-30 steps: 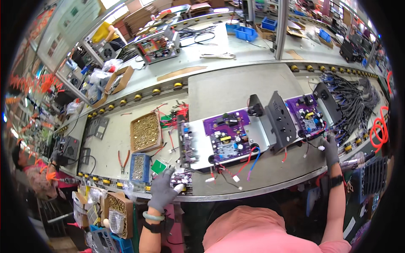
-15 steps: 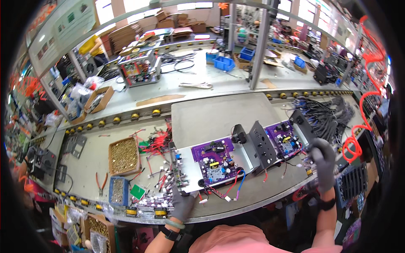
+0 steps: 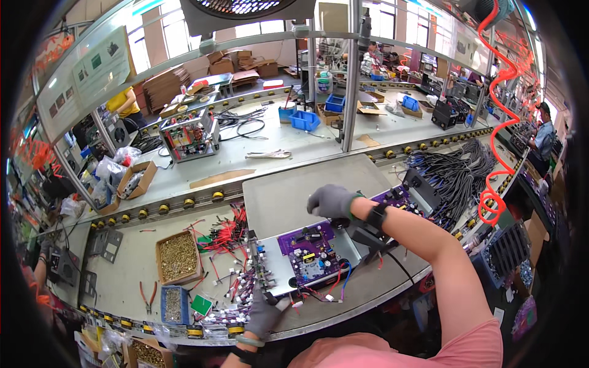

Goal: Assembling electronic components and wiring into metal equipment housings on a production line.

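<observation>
A silvery metal chassis (image 3: 275,251) with a purple circuit board (image 3: 310,253) lies on the bench before me. A second purple board (image 3: 392,197) sits farther right, partly covered by my right arm. My gloved left hand (image 3: 264,316) is at the chassis's near left corner, thumb stretched along the edge and fingers closed; a small dark piece shows by the thumb. Reaching across, my gloved right hand (image 3: 331,201) hovers over the chassis's back edge with fingers curled; what they hold is hidden. A black cable (image 3: 402,268) trails below my right forearm, its upper end out of sight.
Left of the chassis are red wires (image 3: 230,236), white-plugged leads (image 3: 236,294), a box of brass-coloured parts (image 3: 178,257), a blue tray (image 3: 175,305) and pliers (image 3: 148,297). Black cables (image 3: 460,175) are heaped at right, near a coiled red hose (image 3: 500,129).
My right hand has swung left from beside the chassis's right end to above its back edge. A black cable now shows under that forearm. The left hand stays near the same corner.
</observation>
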The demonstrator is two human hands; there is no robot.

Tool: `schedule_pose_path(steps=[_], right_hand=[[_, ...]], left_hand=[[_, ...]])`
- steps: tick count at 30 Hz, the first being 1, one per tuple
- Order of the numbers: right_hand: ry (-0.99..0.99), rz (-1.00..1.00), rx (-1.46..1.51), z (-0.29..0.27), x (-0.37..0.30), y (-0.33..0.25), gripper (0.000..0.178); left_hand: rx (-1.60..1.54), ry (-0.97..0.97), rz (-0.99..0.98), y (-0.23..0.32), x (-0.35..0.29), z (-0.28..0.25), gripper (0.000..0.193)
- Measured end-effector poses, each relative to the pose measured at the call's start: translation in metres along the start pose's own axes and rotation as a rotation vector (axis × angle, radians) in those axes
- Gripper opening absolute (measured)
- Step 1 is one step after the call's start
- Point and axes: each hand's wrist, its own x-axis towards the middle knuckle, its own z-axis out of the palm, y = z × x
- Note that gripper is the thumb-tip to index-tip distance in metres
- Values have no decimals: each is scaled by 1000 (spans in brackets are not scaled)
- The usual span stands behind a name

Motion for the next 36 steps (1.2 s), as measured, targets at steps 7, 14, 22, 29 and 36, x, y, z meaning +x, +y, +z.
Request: schedule_pose_path(steps=[7,14,22,29,36], right_hand=[[216,-134,334,6,-69,0,25],[53,-28,739,6,-60,-10,21],[93,-112,755,16,-53,-16,23],[223,-140,566,20,-43,-17,23],[253,-233,239,18,-31,-18,21]], left_hand=[[724,-93,460,164,-30,-132,64],[375,-96,777,264,29,-110,46],[961,-62,434,193,82,-31,45],[1007,-85,400,184,85,-32,32],[858,14,439,178,86,-30,26]])
